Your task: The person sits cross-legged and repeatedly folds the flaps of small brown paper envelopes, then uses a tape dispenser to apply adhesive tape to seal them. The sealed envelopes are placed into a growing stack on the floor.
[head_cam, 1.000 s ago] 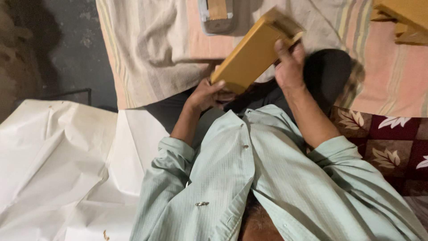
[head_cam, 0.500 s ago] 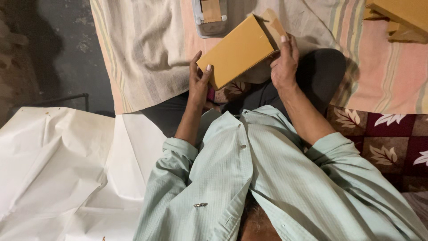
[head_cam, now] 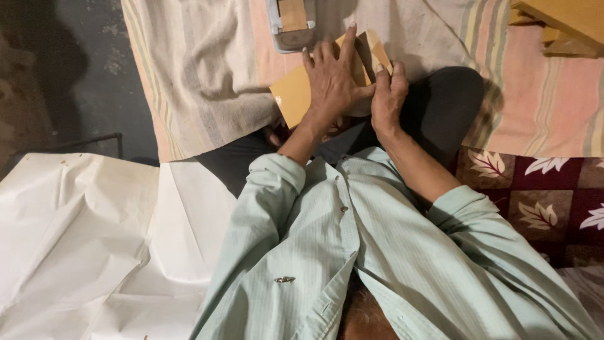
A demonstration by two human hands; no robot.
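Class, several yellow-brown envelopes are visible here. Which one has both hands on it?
The envelope on the person's lap, pressed flat under the left hand and right hand. The others lie stacked untouched at top right.

Dim, warm light; dark upper left corner, slightly soft focus.

Both hands (head_cam: 352, 85) flat on brown envelope (head_cam: 292, 101)

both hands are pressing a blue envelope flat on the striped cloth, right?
Not quite: the envelope is yellow-brown, not blue, as the head view shows. The left hand lies flat on it and the right hand presses its edge, over the striped cloth.
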